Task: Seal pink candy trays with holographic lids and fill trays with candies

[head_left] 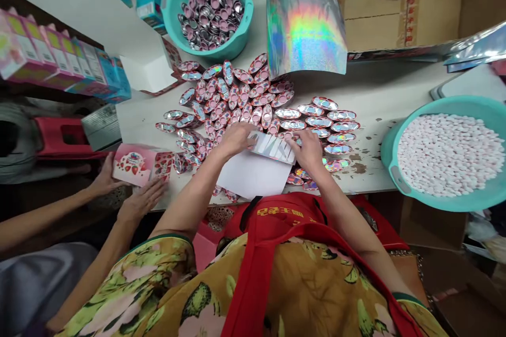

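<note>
In front of my body is a white carton (253,175), its plain white side facing up and silvery, striped shapes showing along its far, open side. My left hand (238,139) grips the carton's left end, fingers curled at the far edge. At the right end, my right hand (308,150) is closed on it with thumb and fingers. Around both hands stand many small oval packs, some with pink round pieces (233,96) on top and others with shiny silver tops (340,126). What exactly lies inside the carton I cannot make out.
A teal basin (247,16) of pink-and-silver caps stands at the back; another teal basin (389,142) with small whitish pieces is at right. Holographic sheet (304,26) and a cardboard box (371,16) lie behind. At left, a co-worker's hands (136,202) hold a pink carton (134,164).
</note>
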### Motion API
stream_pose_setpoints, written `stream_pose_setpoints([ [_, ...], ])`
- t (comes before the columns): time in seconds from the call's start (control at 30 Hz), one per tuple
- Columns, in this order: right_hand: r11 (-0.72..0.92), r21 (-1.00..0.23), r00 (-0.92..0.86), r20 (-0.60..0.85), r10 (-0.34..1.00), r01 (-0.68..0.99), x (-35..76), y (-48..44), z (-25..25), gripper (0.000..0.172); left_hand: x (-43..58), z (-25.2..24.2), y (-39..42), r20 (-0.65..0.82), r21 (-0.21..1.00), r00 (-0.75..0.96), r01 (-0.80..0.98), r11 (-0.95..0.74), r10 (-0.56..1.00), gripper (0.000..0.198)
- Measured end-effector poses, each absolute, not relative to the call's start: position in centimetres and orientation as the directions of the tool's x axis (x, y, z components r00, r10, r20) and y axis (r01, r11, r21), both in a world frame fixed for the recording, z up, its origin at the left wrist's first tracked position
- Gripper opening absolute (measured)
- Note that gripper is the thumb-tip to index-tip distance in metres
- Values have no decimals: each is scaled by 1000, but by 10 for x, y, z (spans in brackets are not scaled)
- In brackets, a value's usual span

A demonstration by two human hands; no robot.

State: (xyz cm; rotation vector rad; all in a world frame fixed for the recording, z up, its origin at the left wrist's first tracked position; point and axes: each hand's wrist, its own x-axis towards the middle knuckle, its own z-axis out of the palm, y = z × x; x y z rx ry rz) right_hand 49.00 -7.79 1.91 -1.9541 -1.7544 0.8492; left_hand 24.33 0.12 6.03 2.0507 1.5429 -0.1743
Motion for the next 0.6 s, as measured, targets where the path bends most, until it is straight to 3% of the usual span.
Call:
stream_pose_setpoints([
  [0.1,-99,-556,-99,-315,944,825,458,-68,22,34,228,46,-15,-452,333,354,919,-214,819,55],
  [0.23,-66,-461,-149,-416,897,885,436,-58,25,26,234,44,-34,-316,312,314,926,-215,895,52],
  [0.37,-24,-571,-262,-414,872,821,445,-53,45,12,239,63,-28,-320,350,443,877,-330,837,20],
  [0.53,-18,-772,-396,-346,850,636,520,-40,92,14,269,95,-2,-276,562,594,737,-375,756,22],
  [0.6,-35,-781,-378,-340,861,623,560,-31,102,17,301,96,9,-233,647,629,670,-365,742,22],
])
